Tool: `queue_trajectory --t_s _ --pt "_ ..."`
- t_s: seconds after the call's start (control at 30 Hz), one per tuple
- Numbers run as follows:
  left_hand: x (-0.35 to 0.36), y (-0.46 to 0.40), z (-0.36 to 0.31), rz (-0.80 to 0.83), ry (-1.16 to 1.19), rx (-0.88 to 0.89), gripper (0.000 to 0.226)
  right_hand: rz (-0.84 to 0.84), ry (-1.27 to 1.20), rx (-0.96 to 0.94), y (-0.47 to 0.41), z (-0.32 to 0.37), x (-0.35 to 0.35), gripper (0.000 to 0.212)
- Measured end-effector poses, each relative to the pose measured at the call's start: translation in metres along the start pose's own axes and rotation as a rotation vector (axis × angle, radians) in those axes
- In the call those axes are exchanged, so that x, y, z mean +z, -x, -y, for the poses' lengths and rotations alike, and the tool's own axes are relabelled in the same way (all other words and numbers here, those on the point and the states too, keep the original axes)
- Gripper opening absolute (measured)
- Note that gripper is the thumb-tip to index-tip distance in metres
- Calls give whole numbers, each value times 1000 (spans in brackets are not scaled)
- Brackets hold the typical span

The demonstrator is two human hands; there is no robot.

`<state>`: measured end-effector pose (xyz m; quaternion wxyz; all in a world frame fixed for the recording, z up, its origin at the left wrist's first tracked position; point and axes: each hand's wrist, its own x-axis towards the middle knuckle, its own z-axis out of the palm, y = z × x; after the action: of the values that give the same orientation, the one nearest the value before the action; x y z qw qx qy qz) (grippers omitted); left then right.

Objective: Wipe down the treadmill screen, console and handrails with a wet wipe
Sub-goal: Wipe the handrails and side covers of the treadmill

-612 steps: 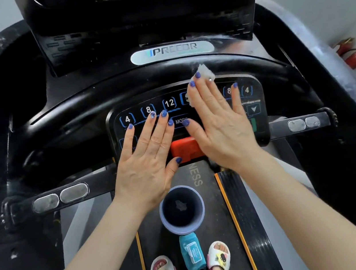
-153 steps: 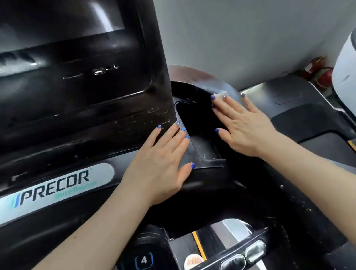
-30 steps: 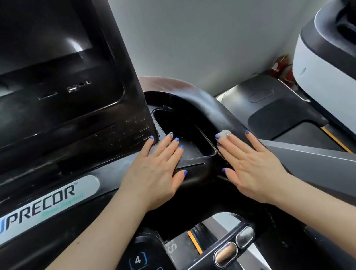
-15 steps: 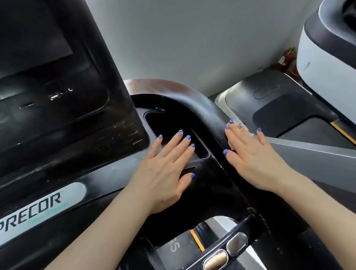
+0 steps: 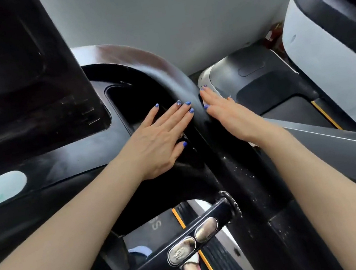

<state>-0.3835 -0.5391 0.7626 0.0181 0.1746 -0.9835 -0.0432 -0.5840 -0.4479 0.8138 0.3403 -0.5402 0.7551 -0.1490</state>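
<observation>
- The left hand (image 5: 159, 139) is laid flat, fingers straight, on the black console (image 5: 95, 148) beside the recessed side tray (image 5: 130, 102); nothing is held in it.
- The right hand (image 5: 231, 116) is pressed, fingers extended, against the outer flank of the curved right handrail (image 5: 162, 74). The wet wipe cannot be made out; whether it lies under that palm cannot be told.
- The treadmill screen (image 5: 11, 75) is seen at upper left, dark and glossy, with no hand on it.
- White specks and dust are visible on the lower stretch of the right rail (image 5: 245, 170), and the metal sensor pads on the crossbar grip (image 5: 194, 242) look grimy; these parts are judged not yet wiped.
- The task is judged to be part-way through: the upper right rail is being worked, while the lower rail and grip bar appear left to do. The left rail is out of view, so its condition cannot be assessed.
</observation>
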Motion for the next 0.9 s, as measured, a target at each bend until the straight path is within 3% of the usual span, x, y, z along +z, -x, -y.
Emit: queue_trajectory --t_s 0.1,0.27,0.47,0.57,0.77,0.9 --pt "-2 0 -2 -10 22 0 70 14 40 -28 31 -11 9 53" --pt "-4 7 -1 16 17 10 69 -16 325 -97 121 -28 34 64" --pt "-5 4 -1 19 46 5 67 -96 694 -123 76 2 50 74" --pt "-5 5 -2 1 80 6 65 -116 779 -137 75 8 59 71" --pt "-5 5 -4 -5 98 -2 65 -115 896 -165 166 -11 76 62" --pt "-4 5 -4 -9 117 -3 65 -148 948 -120 126 4 84 66"
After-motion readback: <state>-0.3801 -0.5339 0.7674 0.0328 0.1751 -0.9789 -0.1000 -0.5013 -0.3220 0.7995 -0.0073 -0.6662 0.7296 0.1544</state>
